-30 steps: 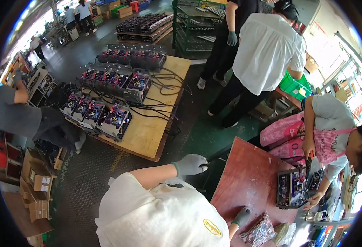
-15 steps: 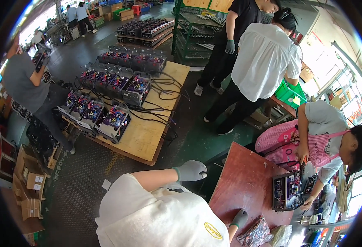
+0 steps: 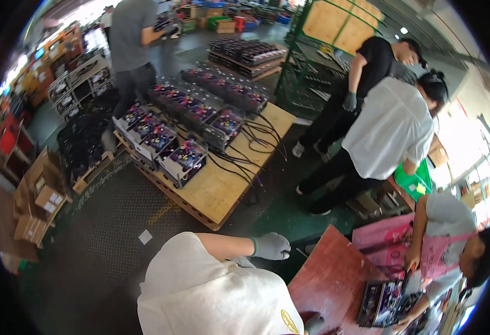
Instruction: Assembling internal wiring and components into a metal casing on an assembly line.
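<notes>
My left hand (image 3: 271, 246), in a grey knitted glove, hangs over the floor left of a red-brown table (image 3: 330, 262). Its fingers curl together, with no thing visible in them. Low in the view, my right hand (image 3: 314, 324) rests at the near side of that table, also in a grey glove. My white shirt and the lower rim hide most of it, so its fingers do not show. Nearest on the tabletop is a black-framed device with wiring inside (image 3: 380, 302). A co-worker in a pink checked apron (image 3: 438, 251) has both hands at it.
A low wooden platform (image 3: 222, 195) at centre left carries rows of similar wired units (image 3: 183, 162) with trailing black cables (image 3: 239, 167). Two co-workers stand beyond the table, near a green bin (image 3: 414, 180). Cardboard boxes (image 3: 44, 195) stand at the left.
The view has swung left, so the scene sits farther right and lower. My right hand has slipped mostly out of view. The grey-shirted person at the far left now stands upright behind the platform.
</notes>
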The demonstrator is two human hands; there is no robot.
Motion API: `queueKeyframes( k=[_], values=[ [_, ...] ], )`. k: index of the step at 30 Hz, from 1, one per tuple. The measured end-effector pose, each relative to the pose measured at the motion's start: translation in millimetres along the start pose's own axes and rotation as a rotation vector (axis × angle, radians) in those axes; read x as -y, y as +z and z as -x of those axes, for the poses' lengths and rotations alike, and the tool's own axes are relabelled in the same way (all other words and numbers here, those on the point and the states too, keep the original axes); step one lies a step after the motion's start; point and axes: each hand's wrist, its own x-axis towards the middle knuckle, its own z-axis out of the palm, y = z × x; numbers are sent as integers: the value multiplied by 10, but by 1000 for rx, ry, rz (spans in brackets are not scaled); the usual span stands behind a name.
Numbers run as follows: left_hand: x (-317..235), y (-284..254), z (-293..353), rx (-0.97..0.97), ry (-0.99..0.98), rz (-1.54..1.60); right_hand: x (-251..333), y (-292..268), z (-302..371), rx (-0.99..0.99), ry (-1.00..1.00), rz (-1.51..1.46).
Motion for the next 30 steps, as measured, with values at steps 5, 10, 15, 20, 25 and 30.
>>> queueKeyframes(
  k=[5,10,15,20,25,30],
  values=[
    [-58,-45,68,96,-99,-39,-4,67,-47,60,161,159],
    [-120,-25,44,129,-91,-14,-753,595,-469,6,25,304],
    [-154,-77,-41,160,-75,-30,-36,216,-82,-157,-82,217],
    [-114,-55,-23,142,-73,-38,392,-132,197,-80,-52,237],
    [-50,35,38,51,-8,-1,-228,271,-105,-1174,-1079,309],
    [-35,83,-16,70,16,-19,-372,229,-242,-882,-633,176]
  ],
)
